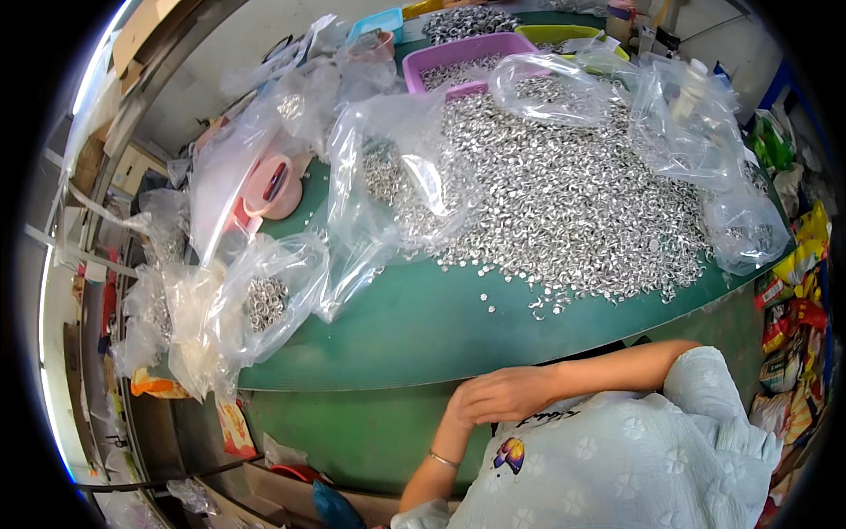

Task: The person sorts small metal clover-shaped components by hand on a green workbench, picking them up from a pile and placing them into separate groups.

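Below table edge — two hands (493, 397) overlapped | one ring heap (564, 203) | three trays (467, 55)

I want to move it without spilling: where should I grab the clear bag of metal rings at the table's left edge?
Grip the clear bag by its loose crumpled top, coming from above. The rings sag low inside, so gathering the slack plastic above them probably closes the opening.

A single head-worn fisheye view looks steeply down from above the person's chest onto a green worktable (423, 331), facing away across a heap of small metal rings (564, 194); straight edges bow toward the dark rim, where detail seems smeared.
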Demonstrator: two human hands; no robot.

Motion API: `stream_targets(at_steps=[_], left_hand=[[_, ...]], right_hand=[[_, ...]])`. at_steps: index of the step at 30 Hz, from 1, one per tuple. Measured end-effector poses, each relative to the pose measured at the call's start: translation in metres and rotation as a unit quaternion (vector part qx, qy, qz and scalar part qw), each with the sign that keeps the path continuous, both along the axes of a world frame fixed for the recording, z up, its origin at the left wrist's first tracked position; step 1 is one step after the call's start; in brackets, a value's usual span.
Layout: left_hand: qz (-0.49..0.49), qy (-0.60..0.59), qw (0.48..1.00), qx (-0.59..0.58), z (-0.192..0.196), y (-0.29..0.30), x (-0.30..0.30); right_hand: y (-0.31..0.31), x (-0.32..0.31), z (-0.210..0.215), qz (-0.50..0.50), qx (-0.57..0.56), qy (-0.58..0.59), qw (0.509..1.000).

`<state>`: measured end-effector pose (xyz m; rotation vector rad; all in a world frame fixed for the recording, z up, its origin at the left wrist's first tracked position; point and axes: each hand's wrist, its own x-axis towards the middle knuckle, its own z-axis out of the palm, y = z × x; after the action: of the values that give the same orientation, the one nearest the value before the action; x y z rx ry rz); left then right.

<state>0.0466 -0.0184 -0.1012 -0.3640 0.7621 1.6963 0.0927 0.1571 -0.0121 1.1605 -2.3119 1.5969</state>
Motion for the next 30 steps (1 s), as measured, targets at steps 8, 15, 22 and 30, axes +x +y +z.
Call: stream_targets(at_steps=[8,15,22,30], left_hand=[[0.026,-0.227,0.971,0.067,0.093,0.018,0.020],[0.158,-0.108,0.979,0.072,0.177,0.193,-0.057],[0.195,0.155,0.940,0.232,0.238,0.373,-0.162],[0.047,0.463,0.877,0.117,0.226,0.285,-0.100]], right_hand=[[0.067,0.032,0.048,-0.320,-0.145,-0.105,0.930],[0.106,0.064,0.039,-0.452,-0.370,-0.119,0.803],[0.134,0.067,0.044,-0.467,-0.361,-0.084,0.803],[0.167,0.084,0.045,-0.590,-0.021,-0.066,0.804]])
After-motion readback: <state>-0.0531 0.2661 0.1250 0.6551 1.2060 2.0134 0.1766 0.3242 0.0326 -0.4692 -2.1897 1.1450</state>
